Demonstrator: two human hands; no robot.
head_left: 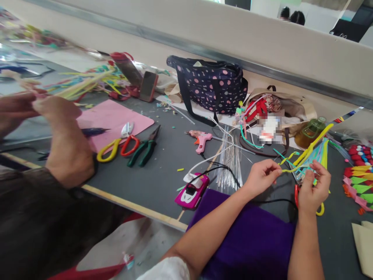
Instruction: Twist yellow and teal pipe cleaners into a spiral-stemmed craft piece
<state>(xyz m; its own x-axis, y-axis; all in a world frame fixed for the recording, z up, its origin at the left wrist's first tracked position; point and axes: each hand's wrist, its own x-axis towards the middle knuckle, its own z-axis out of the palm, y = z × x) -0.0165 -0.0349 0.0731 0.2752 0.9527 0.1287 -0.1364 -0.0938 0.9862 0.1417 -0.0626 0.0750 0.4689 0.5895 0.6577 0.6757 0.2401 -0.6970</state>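
Note:
My left hand (263, 177) pinches the left end of a thin yellow strip (291, 169), above the dark table. My right hand (315, 188) is raised to the right of it, thumb and fingers closed round the strip's other part. Behind my hands lies a bundle of yellow, teal and lilac strips (323, 153). Scissors with red and yellow handles (320, 210) lie partly hidden behind my right hand. A purple cloth (250, 237) spreads beneath my forearms.
Left of the purple cloth are a magenta power strip (192, 192), a pink glue gun (201, 140) and wires (230, 163). Pliers (145, 149), scissors (128, 136) and a co-worker's hands (55, 109) are further left. A bottle (310, 132) stands behind.

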